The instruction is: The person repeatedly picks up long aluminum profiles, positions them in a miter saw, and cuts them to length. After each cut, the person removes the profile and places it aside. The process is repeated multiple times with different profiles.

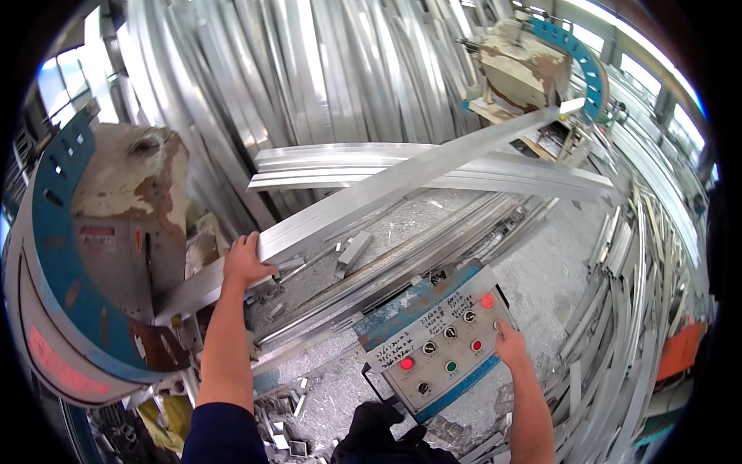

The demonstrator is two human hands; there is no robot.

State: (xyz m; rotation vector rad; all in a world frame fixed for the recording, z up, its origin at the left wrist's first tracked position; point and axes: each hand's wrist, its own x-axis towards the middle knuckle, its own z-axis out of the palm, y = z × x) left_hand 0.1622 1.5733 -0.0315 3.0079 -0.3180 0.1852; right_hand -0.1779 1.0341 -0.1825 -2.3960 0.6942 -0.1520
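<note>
Closest up is a dark sleeve point(226, 433) at the bottom edge, and past it the left hand point(243, 264) lies over a long silver bar point(348, 203), though I can't tell how tight its grip is. Hands are well apart, with the right hand point(511, 345) touching the button box point(442, 350) near its right edge, finger curl unclear. The bar slants from the left machine point(127, 174) up to the right machine point(518, 66), crossing other bars point(328, 164).

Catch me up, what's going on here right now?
A person has the left hand over a long silvery profile that spans from the left machine to the right machine, both blue and beige. Their right hand is at the right edge of the control panel; whether it presses anything is unclear.
</note>
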